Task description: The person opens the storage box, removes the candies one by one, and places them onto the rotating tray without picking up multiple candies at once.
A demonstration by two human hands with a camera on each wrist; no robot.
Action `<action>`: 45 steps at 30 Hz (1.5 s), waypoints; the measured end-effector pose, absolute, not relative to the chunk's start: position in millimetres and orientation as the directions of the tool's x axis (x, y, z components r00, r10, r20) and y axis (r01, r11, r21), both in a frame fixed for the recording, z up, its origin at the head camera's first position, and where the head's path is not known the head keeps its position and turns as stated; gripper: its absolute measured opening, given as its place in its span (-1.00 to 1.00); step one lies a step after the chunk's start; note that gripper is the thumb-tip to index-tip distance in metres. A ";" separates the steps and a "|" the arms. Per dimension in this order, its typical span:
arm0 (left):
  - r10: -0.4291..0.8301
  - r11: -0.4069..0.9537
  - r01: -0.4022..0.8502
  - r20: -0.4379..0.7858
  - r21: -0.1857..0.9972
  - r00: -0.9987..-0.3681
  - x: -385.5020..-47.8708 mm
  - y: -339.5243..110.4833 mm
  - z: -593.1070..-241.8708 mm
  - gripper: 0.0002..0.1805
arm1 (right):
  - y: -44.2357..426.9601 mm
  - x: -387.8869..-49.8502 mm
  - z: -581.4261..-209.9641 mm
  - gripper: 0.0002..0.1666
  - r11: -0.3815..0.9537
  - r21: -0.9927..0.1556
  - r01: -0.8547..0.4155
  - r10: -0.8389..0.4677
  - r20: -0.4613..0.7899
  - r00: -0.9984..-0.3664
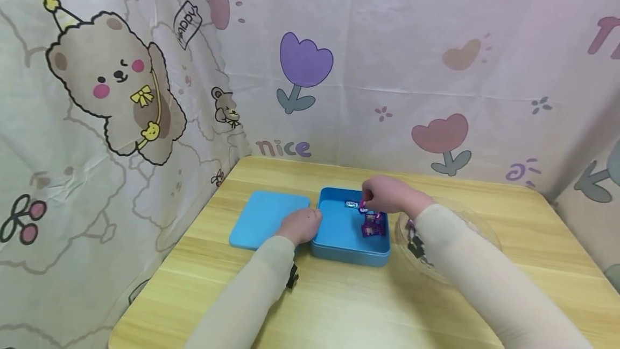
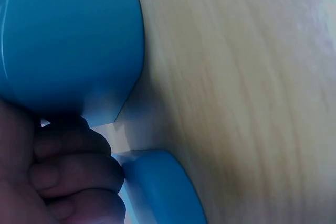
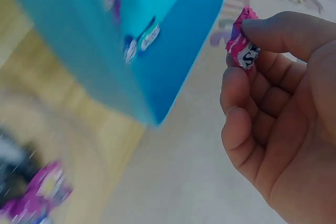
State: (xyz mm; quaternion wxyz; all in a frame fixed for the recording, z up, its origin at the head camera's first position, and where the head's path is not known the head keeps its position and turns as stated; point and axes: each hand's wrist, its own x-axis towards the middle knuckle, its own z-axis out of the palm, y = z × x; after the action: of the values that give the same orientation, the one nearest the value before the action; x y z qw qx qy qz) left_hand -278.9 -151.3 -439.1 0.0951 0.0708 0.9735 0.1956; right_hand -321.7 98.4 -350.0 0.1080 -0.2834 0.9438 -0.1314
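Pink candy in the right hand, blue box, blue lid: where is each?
Pink candy (image 3: pixel 242 50): right wrist view, on its printed wrapper.
Blue box (image 1: pixel 350 255): head view, on its front wall.
Blue lid (image 1: pixel 268 215): head view, on its flat surface.

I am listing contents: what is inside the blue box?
In the blue box, purple-wrapped sweets lie on the right, a whitish sweet near the back. In the head view, the right hand hides the back right corner.

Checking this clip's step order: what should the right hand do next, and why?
Probably lower the pink wrapped candy into the blue box and release it: the right hand pinches it near the box's far right corner, and other wrapped candies lie inside.
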 end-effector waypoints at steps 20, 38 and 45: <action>0.141 0.898 0.061 -0.154 0.435 -0.978 -279.6 -168.8 -433.1 -0.45 | 238.4 -284.0 -388.5 -0.83 0.839 -0.378 -0.391 -0.431 -0.022 -0.902; 0.166 0.900 0.079 -0.169 0.428 -0.971 -275.9 -159.4 -437.1 -0.45 | 269.2 -258.7 -427.3 -0.81 0.897 -0.316 -0.310 -0.359 -0.108 -0.927; 0.163 0.900 0.073 -0.176 0.429 -0.971 -274.5 -152.1 -434.4 -0.46 | 272.6 -255.2 -423.7 -0.86 0.900 -0.287 -0.327 -0.359 -0.065 -0.931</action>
State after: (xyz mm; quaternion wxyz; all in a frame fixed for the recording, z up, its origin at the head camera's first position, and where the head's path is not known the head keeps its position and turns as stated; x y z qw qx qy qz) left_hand -274.5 -152.1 -434.4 0.1043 0.0608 0.9692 0.2149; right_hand -255.2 272.6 -423.7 0.0583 -0.1762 0.9731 -0.1368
